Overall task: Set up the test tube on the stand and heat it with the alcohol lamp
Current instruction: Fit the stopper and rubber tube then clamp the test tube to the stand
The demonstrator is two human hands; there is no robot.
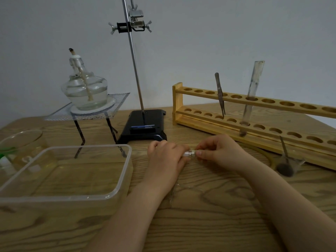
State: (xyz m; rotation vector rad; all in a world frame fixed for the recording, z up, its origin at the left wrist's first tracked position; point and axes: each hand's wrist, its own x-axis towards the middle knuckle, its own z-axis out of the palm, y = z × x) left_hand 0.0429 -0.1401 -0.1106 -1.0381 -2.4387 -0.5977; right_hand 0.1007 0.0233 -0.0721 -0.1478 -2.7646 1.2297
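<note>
Grainy matt wooden table (200, 215), clear glass lamp (85, 91), shiny metal rod (133, 60).

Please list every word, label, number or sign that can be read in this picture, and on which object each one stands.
"QUALITY": small white word on the blue label on the black base of the metal stand.
A second line under that word: too small and blurred to read.
No other text shows on anything else in the picture.

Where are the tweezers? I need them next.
In the head view, the tweezers stand tips down in the wooden rack on the right side of the table, left of the test tube in that rack.
</note>
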